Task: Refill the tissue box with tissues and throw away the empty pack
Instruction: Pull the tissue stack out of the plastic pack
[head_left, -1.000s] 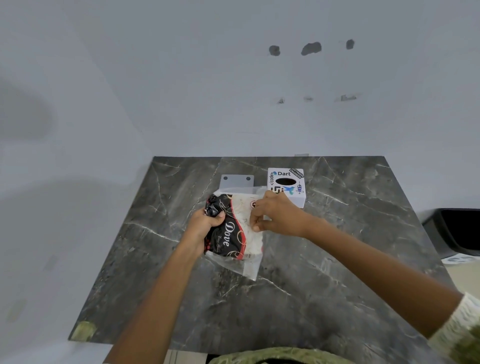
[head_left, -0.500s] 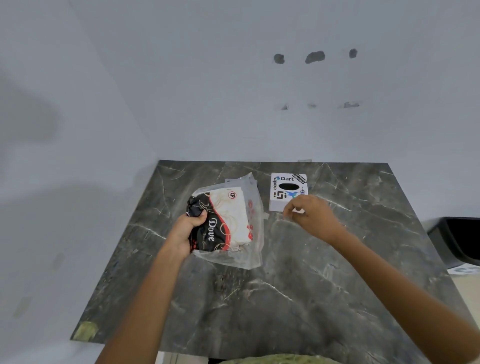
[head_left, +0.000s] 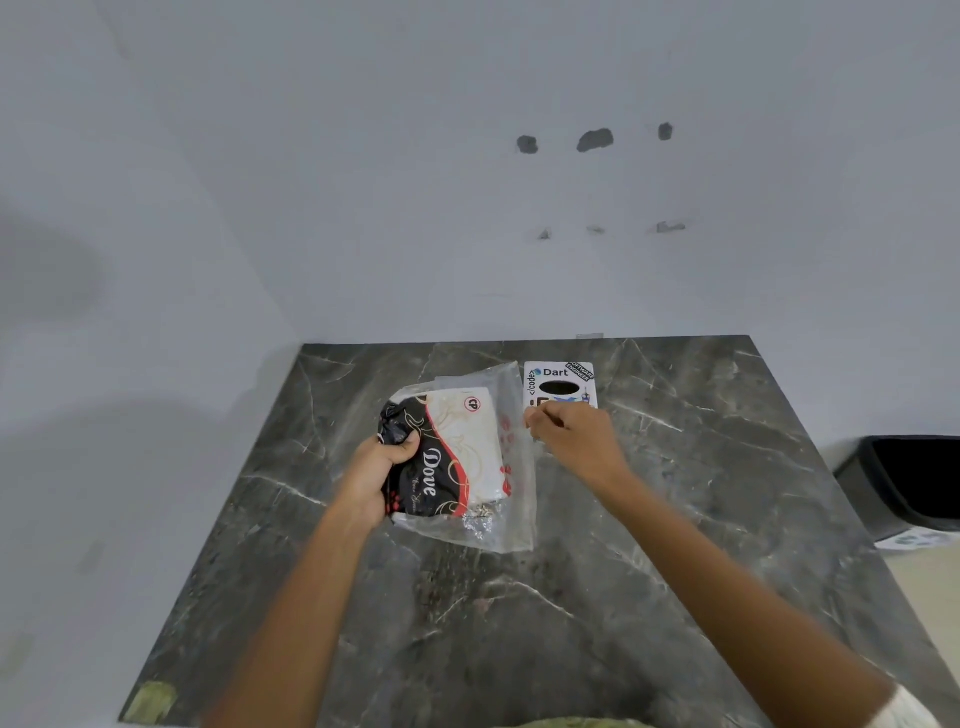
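Note:
A tissue pack (head_left: 462, 457) in clear plastic, printed black, red and white with "Dove", lies tilted above the dark marble table (head_left: 519, 623). My left hand (head_left: 382, 475) is shut on its black left end. My right hand (head_left: 569, 441) has its fingertips pinched together at the pack's clear right edge. Just behind that hand stands the white tissue box (head_left: 560, 382) with a black oval slot and a "Dart" sticker; its front part is hidden by my fingers.
A black bin (head_left: 909, 483) stands on the floor past the table's right edge. White walls close in the table at the back and left. A patch of yellowish tape (head_left: 150, 701) marks the near left corner.
My right hand let go of the pack, went to the tissue box, and has now come back left to the pack's clear edge. My left hand kept hold and turned the pack more upright.

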